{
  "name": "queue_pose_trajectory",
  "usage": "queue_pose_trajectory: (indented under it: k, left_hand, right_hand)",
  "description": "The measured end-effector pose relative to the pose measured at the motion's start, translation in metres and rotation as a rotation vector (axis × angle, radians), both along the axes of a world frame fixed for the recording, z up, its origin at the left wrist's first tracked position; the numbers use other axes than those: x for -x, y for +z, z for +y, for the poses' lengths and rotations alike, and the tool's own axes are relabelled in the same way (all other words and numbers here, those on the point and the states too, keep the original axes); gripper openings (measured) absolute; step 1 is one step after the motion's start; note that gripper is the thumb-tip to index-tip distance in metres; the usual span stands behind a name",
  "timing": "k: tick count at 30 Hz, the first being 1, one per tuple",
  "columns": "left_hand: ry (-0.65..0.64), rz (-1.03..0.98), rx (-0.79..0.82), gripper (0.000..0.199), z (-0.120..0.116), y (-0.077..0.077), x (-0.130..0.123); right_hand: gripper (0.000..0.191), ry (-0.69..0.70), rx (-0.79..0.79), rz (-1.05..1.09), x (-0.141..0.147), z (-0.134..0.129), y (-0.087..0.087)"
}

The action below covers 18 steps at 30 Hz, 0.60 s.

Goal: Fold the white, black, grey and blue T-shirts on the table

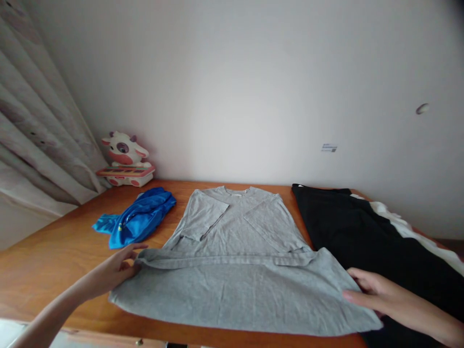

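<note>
A grey T-shirt lies on the wooden table, its neckline towards the wall and both sleeves laid inward over the body. Its lower part is turned up, and the hem runs across the middle. My left hand grips the turned-up part at its left corner, with the index finger stretched along the edge. On the right side of the shirt, my right hand pinches the cloth, its thumb on top and the other fingers partly hidden.
Left of the shirt lies a crumpled blue garment. A cow-shaped toy keyboard stands in the back left corner beside a curtain. Black clothing and a white garment lie on the right. The wall bounds the table behind.
</note>
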<state>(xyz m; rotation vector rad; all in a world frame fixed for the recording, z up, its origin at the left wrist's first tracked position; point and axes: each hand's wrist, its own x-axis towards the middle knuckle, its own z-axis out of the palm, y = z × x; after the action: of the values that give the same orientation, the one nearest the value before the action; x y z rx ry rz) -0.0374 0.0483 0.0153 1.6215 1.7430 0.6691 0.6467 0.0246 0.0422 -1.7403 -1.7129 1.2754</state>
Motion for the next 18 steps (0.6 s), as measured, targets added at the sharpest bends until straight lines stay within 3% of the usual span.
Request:
queue_pose_trajectory:
  k: [4, 6, 9, 11, 13, 18]
  left_hand:
    - [-0.093, 0.274, -0.092, 0.068, 0.010, 0.009, -0.015]
    - [-0.197, 0.338, -0.138, 0.062, 0.015, 0.017, -0.022]
    - [-0.341, 0.415, -0.184, 0.042, 0.020, 0.026, -0.027]
    - [-0.373, 0.448, -0.204, 0.034, 0.020, 0.030, -0.027]
    - [-0.371, 0.436, -0.214, 0.031, 0.018, 0.032, -0.026]
    - [-0.290, 0.260, -0.156, 0.040, 0.014, 0.031, -0.020]
  right_hand:
    - [0.073, -0.213, -0.048, 0.031, 0.014, 0.025, -0.004]
    - [0.081, -0.201, -0.124, -0.004, 0.017, 0.037, -0.009]
    - [0.067, -0.049, -0.272, -0.123, 0.018, 0.047, -0.014]
    - [0.042, 0.020, -0.363, -0.207, 0.018, 0.047, -0.015]
    - [0.029, 0.038, -0.409, -0.254, 0.017, 0.044, -0.014]
    - [0.043, 0.000, -0.323, -0.130, 0.006, 0.038, -0.015]
